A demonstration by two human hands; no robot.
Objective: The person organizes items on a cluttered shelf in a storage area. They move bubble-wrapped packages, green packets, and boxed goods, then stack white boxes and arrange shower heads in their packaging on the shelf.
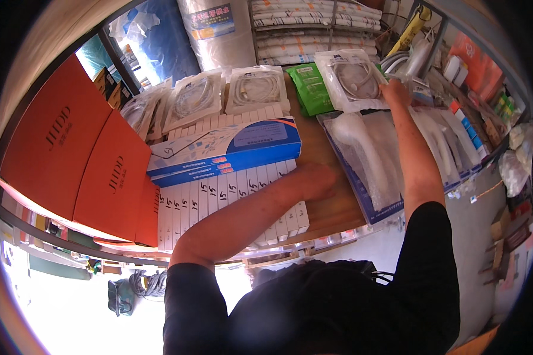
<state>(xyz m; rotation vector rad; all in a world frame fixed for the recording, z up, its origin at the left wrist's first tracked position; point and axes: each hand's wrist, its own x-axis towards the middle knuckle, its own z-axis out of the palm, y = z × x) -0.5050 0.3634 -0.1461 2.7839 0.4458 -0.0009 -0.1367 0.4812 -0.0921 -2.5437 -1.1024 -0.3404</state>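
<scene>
My right hand [396,92] reaches to the back of the shelf and grips the right edge of a clear-and-white plastic bag [354,80] with a coiled hose inside. The bag leans up at an angle, partly over a green packet [311,88]. Low over the bare brown shelf board [337,208] is my left hand [322,182], beside a row of narrow white boxes [231,193] marked by hand. Its fingers are blurred and turned away, so their pose is unclear. Two long blue-and-white boxes [231,144] lie stacked across the white row.
Large orange boxes [71,142] stand at the left. More bagged coiled hoses [255,91] line the back. To the right lie bubble-wrapped items [366,155] on blue-edged packs. Wrapped rolls [315,17] fill a rack behind, and a metal shelf post [435,46] rises at the right.
</scene>
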